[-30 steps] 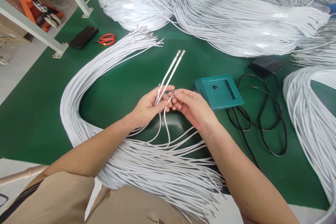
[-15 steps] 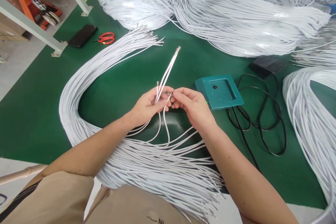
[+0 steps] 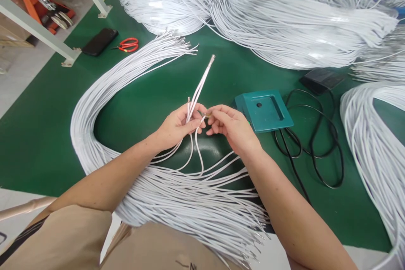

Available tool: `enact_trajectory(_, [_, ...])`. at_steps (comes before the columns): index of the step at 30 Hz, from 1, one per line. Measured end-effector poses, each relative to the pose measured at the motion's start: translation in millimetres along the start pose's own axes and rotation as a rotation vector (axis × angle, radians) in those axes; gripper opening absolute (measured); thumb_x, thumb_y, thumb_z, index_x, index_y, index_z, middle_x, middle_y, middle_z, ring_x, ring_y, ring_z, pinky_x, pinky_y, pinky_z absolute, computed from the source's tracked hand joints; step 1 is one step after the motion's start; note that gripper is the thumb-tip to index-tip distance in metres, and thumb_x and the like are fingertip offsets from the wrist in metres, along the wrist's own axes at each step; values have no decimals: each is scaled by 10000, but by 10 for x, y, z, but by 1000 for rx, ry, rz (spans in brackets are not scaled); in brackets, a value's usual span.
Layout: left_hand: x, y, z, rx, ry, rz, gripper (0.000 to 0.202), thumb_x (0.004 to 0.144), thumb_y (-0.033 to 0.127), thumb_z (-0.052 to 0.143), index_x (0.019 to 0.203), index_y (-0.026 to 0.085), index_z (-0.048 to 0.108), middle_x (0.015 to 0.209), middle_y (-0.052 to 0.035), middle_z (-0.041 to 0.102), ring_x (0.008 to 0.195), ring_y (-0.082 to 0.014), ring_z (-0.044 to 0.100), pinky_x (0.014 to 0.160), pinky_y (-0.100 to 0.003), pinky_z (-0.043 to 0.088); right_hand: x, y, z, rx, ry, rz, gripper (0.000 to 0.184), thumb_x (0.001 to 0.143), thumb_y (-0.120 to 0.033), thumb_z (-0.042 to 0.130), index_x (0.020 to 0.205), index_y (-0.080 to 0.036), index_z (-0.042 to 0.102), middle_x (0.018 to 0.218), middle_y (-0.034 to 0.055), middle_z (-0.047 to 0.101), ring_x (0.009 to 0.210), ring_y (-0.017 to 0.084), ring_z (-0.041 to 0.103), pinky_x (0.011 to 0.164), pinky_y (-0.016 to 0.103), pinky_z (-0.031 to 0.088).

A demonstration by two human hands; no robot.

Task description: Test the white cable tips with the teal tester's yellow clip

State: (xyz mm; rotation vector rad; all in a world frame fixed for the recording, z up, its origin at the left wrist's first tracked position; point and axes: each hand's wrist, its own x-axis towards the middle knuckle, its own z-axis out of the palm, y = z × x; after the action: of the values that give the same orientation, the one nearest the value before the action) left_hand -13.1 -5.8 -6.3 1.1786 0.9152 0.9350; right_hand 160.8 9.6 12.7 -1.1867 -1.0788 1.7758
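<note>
Left hand (image 3: pixel 177 127): thumb and fingers closed on white wires (image 3: pixel 198 89), long tips off at its 1 o'clock. Right hand (image 3: pixel 236 130), at left's 3 o'clock: fingertips pinched on a wire end (image 3: pixel 207 115), other fingers loosely curled. Vs 1 s ago: long tips were apart, now overlap; wire end now shows brownish. Wire bundle (image 3: pixel 190 196) at hands' 6 o'clock.

A flat, black, rectangular phone (image 3: pixel 99 42) lies on the smooth green tabletop (image 3: pixel 41 135), just beside small scissors with red looped handles (image 3: pixel 128 44). A white metal post (image 3: pixel 38 24) stands by the phone; beyond, on grey floor (image 3: pixel 28 65), sits an orange pallet jack (image 3: pixel 30 6).
</note>
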Motion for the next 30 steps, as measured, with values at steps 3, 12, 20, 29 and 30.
enact_trajectory(3, [8, 18, 8, -64, 19, -24, 325, 788, 290, 702, 1063, 184, 563, 760, -2, 630, 626, -93, 586, 561, -205, 431, 0, 43, 17, -163, 5, -150, 216, 812, -397, 611, 861, -187, 622, 758, -4, 618, 636, 107, 551, 682, 290, 516])
enact_trajectory(12, [36, -7, -48, -331, 77, -293, 381, 746, 204, 736, 1091, 154, 582, 764, -19, 660, 639, -91, 612, 571, -201, 417, 28, 119, -95, -1447, 188, -811, 245, 951, -223, 378, 911, -168, 613, 922, 98, 637, 869, 224, 518, 844, 373, 382])
enact_trajectory(20, [84, -89, -41, 72, 165, -174, 331, 781, 223, 670, 1072, 161, 525, 785, -28, 683, 670, -122, 659, 557, -205, 419, 81, 28, -255, -1749, 122, -691, 186, 860, -103, 457, 932, -146, 623, 796, 80, 684, 851, 233, 550, 1045, 422, 264])
enact_trajectory(29, [104, -120, -18, 205, 178, -181, 289, 784, 148, 600, 1055, 164, 503, 779, -19, 685, 664, -123, 672, 556, -204, 450, 123, 41, -278, -1707, 144, -748, 223, 822, -38, 420, 812, -170, 600, 735, 67, 645, 822, 230, 502, 955, 385, 337])
enact_trajectory(30, [108, -134, -15, 208, 185, -182, 290, 781, 143, 598, 1054, 164, 503, 773, -17, 684, 660, -123, 673, 552, -203, 451, 131, 45, -281, -1704, 151, -760, 221, 821, -40, 422, 795, -175, 595, 709, 65, 628, 813, 233, 486, 910, 375, 358])
